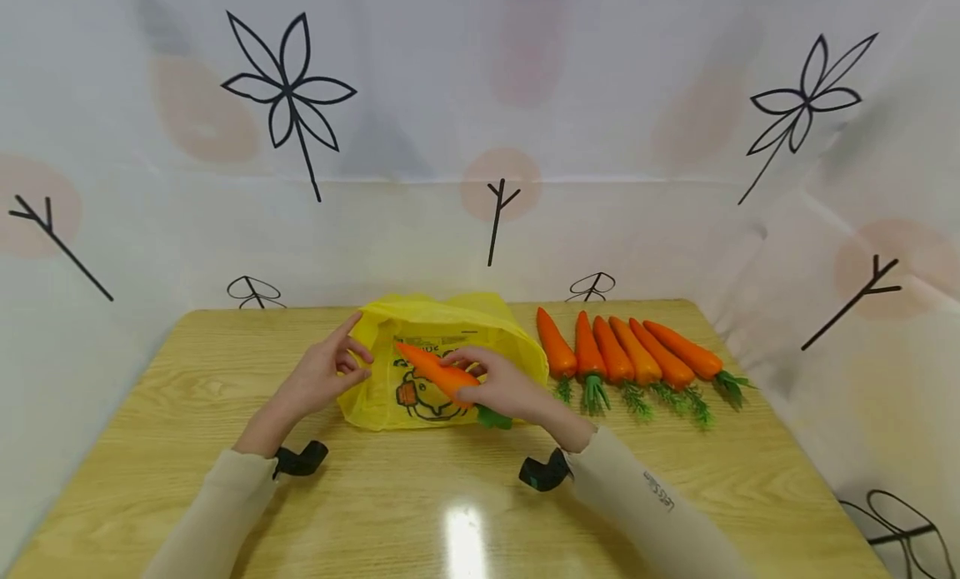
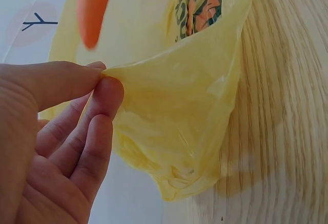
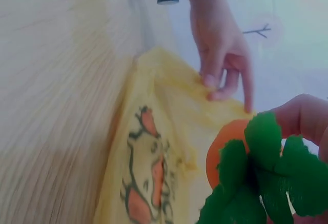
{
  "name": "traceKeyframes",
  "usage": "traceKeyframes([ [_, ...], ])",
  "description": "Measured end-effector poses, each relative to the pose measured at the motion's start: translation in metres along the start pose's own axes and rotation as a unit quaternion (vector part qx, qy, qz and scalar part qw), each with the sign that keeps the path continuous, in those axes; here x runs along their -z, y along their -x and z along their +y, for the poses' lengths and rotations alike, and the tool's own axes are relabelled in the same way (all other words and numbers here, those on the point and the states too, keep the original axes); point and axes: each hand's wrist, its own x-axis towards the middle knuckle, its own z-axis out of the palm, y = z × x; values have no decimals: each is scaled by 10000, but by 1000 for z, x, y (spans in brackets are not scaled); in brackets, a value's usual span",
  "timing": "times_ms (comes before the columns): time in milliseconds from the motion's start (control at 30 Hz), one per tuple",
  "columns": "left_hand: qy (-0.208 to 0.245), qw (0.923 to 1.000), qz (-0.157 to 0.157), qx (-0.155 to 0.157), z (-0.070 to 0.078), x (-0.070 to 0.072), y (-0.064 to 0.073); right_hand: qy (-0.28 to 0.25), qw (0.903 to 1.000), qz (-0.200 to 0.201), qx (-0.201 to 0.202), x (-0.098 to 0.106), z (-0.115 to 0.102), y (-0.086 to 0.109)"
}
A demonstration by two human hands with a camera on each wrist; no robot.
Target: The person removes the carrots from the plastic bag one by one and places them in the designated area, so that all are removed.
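A yellow plastic bag (image 1: 382, 396) with a printed cartoon figure lies on the table, its mouth spread wide. My left hand (image 1: 318, 375) pinches the left edge of that mouth between thumb and fingers; the left wrist view shows the thin film (image 2: 169, 90) gathered at the fingertips. In my right hand (image 1: 506, 387) is an orange carrot (image 1: 438, 373), gripped near its leafy end. Its tip points up and left, over the bag's opening. Green leaves (image 3: 271, 172) of the carrot fill the near part of the right wrist view.
Several more carrots (image 1: 615, 350) with green tops lie in a row on the table (image 1: 405, 496), right of the bag. Behind the table hangs a pale cloth (image 1: 420, 229) with black plant drawings. Each wrist wears a black device (image 1: 543, 471).
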Motion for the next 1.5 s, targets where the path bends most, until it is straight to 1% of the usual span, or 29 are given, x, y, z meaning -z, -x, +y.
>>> traceKeyframes([
  [67, -17, 10000, 14, 5, 0, 0, 0, -18, 10000, -9, -29, 10, 3, 12],
  [167, -18, 10000, 36, 19, 1, 0, 1, -25, 10000, -33, 69, 26, 10, 28],
  [233, -18, 10000, 21, 26, 2, 0, 1, 2, 9998, -82, 168, 37, 16, 39],
  [433, -22, 10000, 17, 52, 3, 1, 3, -128, 9985, -264, 466, 67, 27, 74],
  [500, -39, 10000, 21, 66, 3, 1, 3, -126, 9983, -244, 515, 78, 30, 85],
  [600, -82, 9999, 15, 90, 2, 1, 2, -116, 9986, -110, 504, 96, 35, 100],
  [767, -87, 9999, 10, 109, 1, 1, 3, 57, 9991, 359, 232, 127, 45, 121],
  [900, -90, 9999, 1, 92, 3, 1, 3, 232, 9969, 751, -20, 152, 53, 134],
  [1033, -88, 9999, -8, 88, 3, 1, 3, 266, 9933, 1122, -41, 178, 67, 142],
  [1133, -68, 9999, -16, 93, 3, 1, 3, 489, 9889, 1397, -132, 198, 78, 147],
  [1267, -43, 9999, -19, 113, 2, 1, 4, 871, 9812, 1619, -586, 224, 92, 153],
  [1400, -40, 9999, -16, 120, 3, 1, 4, 1133, 9718, 1685, -1200, 251, 105, 157],
  [1500, -35, 9999, -5, 106, 3, 1, 4, 1315, 9646, 1706, -1520, 268, 113, 159],
])
